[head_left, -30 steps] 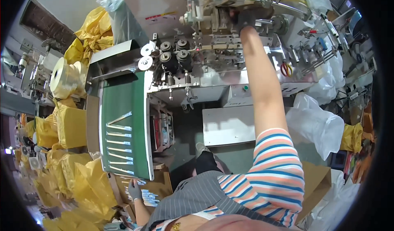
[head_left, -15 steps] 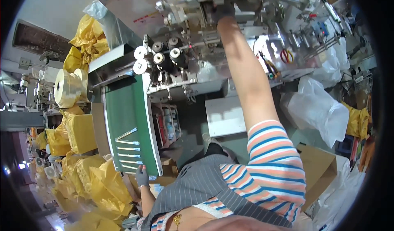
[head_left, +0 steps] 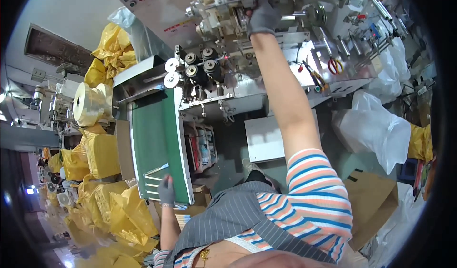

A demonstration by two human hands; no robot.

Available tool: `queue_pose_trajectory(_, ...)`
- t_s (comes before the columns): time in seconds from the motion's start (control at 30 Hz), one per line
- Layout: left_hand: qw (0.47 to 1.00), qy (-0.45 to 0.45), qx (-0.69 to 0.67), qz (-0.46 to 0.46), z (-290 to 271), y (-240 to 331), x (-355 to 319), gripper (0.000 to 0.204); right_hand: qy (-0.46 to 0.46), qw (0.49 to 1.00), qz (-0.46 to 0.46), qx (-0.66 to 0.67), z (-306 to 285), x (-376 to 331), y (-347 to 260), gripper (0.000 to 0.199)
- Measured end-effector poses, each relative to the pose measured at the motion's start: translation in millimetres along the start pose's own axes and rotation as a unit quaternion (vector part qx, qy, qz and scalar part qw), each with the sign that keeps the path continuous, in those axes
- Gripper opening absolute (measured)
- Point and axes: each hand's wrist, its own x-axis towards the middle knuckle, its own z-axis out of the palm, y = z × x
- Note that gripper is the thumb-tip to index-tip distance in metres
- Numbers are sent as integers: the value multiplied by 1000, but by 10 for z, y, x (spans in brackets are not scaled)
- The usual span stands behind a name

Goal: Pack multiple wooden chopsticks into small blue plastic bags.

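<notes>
My right hand (head_left: 264, 20), in a grey glove with bare fingertips, reaches into the metal packing machine (head_left: 285, 40) at the top. Its fingers are partly lost among the machine's parts, so their grip is hidden. At the near end of the green conveyor belt (head_left: 154, 130), my gloved left hand (head_left: 166, 193) lies with its fingers stretched forward over a row of thin pale sticks (head_left: 152, 185). It covers the ends of several. The farthest stick (head_left: 157, 169) lies slanted and has a blue end. More blue-ended sticks (head_left: 182, 218) sit in a pile below the belt's end.
Black-and-white rollers (head_left: 191, 71) stand beside the belt's far end. Pliers (head_left: 314, 77) and red-handled scissors (head_left: 335, 66) lie on the machine's ledge. Yellow bags (head_left: 119, 211) crowd the left. A white plastic bag (head_left: 371, 125) and an open carton (head_left: 373, 203) are at right.
The sticks have come down the belt toward me, and my left hand now covers their ends. My right hand shows more clearly, drawn slightly back. The whole view has shifted a little.
</notes>
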Motion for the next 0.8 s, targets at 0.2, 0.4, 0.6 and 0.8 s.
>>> queue_pose_trajectory(0.2, 796, 135, 14, 589, -632, 3759, 780, 13, -69, 987, 56, 133, -59, 127, 70, 5)
queue_pose_trajectory(0.4, 534, 271, 331, 730, -303, 5685, 1435, 15, -152, 960, 112, 205, 42, 3, 60, 12)
queue_pose_trajectory(0.6, 518, 287, 422, 686, -24, 5983, 1538, 7, -159, 965, 143, 149, -92, 90, -36, 10)
queue_pose_trajectory(0.8, 475, 203, 515, 684, -283, 6298, 1562, 10, -311, 941, 125, -43, -548, 0, -323, 30)
